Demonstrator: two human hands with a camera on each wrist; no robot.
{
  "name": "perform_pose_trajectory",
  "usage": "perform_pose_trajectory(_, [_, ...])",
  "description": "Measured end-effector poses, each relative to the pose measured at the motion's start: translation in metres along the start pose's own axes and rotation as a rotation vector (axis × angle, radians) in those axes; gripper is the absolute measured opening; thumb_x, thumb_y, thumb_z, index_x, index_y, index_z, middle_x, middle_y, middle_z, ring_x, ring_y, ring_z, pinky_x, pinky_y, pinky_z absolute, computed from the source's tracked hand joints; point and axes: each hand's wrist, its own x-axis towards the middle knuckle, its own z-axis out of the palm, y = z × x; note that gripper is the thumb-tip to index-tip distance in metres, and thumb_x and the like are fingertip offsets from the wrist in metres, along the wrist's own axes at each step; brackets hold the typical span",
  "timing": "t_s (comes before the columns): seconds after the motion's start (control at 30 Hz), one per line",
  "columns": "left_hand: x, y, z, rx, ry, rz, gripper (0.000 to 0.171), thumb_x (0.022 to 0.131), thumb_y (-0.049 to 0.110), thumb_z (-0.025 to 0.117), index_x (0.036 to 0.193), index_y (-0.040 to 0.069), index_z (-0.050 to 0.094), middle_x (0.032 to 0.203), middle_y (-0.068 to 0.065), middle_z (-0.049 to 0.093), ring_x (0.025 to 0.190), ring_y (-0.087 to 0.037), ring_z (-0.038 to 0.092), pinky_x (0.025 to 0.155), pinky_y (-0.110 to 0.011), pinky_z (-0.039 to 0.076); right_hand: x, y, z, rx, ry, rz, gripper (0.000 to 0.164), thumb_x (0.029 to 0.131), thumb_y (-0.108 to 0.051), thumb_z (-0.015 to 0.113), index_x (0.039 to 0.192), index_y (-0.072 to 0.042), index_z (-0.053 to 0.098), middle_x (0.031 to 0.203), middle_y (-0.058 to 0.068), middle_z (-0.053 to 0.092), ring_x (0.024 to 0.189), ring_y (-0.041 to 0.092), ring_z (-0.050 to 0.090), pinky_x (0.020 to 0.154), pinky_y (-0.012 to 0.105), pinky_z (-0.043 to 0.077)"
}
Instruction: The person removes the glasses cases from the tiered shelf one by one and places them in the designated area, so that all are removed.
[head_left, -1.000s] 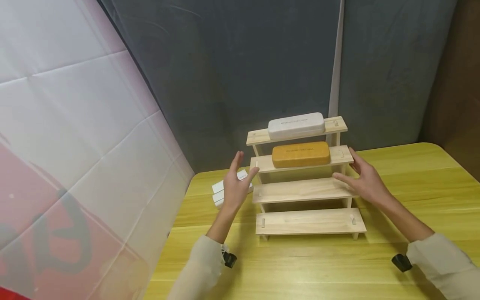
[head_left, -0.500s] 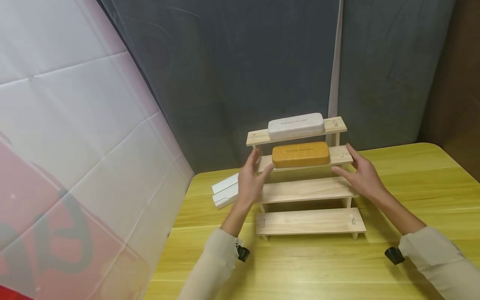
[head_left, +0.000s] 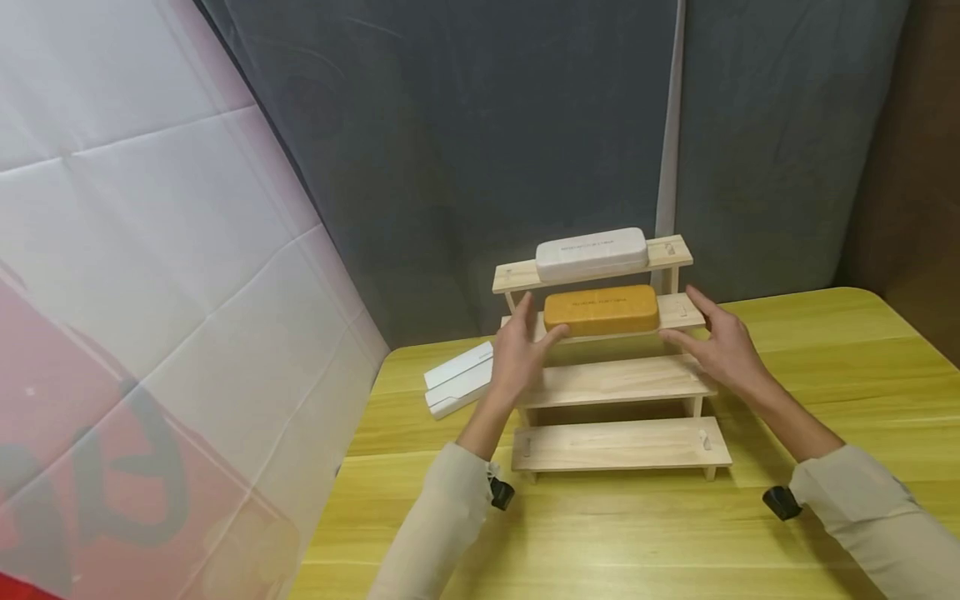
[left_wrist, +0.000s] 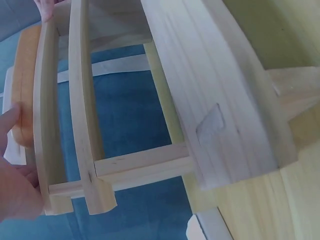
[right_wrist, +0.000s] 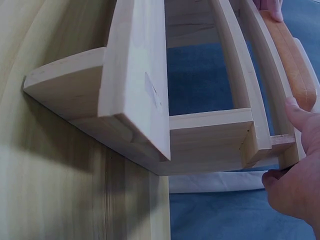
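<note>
An orange glasses-type case (head_left: 602, 310) lies on the second tier from the top of a pale wooden stepped shelf (head_left: 621, 444). My left hand (head_left: 516, 350) is at the case's left end, its thumb at the front lower corner and its fingers at the left side. In the left wrist view that thumb (left_wrist: 9, 120) touches the case. At the tier's right end, my right hand (head_left: 723, 346) holds the board, thumb in front near the case and fingers round the end. A white case (head_left: 592, 253) sits on the top tier.
White flat cases (head_left: 459, 379) lie on the yellow wooden table (head_left: 630, 533), left of the shelf. A dark grey curtain (head_left: 480, 150) hangs behind it. A white and pink printed sheet (head_left: 150, 250) slants along the left. The two lower tiers bear nothing.
My left hand has moved right, from beside the shelf to the orange case's left end. The right hand has shifted slightly left. Both cases stay on their tiers.
</note>
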Motion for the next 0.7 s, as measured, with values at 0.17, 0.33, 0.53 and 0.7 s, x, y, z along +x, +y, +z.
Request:
perform_pose_trajectory(0.17, [0.0019, 0.0012, 0.0035, 0.042, -0.041, -0.023, 0.093, 0.095, 0.046, 0.08, 0.166, 0.008, 0.034, 0.162, -0.014, 0.048, 0.147, -0.033, 0.049, 0.12, -0.045, 0.042, 0.0, -0.0003, 0.0008, -0.027, 0.018, -0.004, 0.093, 0.099, -0.034, 0.079, 0.167, 0.001, 0.025, 0.167, 0.032, 0.029, 0.147, 0.055, 0.036, 0.11, 0.072, 0.039])
perform_pose_trajectory(0.33, [0.0027, 0.0009, 0.0069, 0.05, -0.054, -0.023, 0.09, 0.096, 0.046, 0.08, 0.166, 0.01, 0.037, 0.162, -0.011, 0.049, 0.147, -0.033, 0.048, 0.12, -0.048, 0.042, 0.0004, -0.0006, 0.0003, -0.022, 0.024, -0.005, 0.094, 0.099, -0.034, 0.079, 0.167, 0.001, 0.024, 0.167, 0.031, 0.029, 0.149, 0.055, 0.034, 0.112, 0.072, 0.038])
perform_pose_trajectory(0.53, [0.0028, 0.0, 0.0086, 0.031, -0.048, -0.008, 0.083, 0.097, 0.041, 0.079, 0.164, 0.011, 0.04, 0.162, -0.008, 0.05, 0.147, -0.029, 0.048, 0.121, -0.046, 0.041, 0.0, -0.0025, 0.0, -0.014, 0.027, -0.005, 0.094, 0.098, -0.03, 0.08, 0.166, 0.002, 0.024, 0.166, 0.031, 0.03, 0.149, 0.053, 0.034, 0.112, 0.071, 0.038])
perform_pose_trajectory(0.7, [0.0039, 0.0001, 0.0086, 0.019, -0.041, 0.008, 0.08, 0.097, 0.037, 0.08, 0.162, 0.01, 0.042, 0.161, -0.009, 0.051, 0.146, -0.027, 0.05, 0.121, -0.042, 0.041, 0.0007, -0.0051, 0.0003, -0.021, 0.025, -0.002, 0.094, 0.098, -0.029, 0.081, 0.167, 0.001, 0.024, 0.166, 0.031, 0.032, 0.147, 0.053, 0.037, 0.11, 0.07, 0.041])
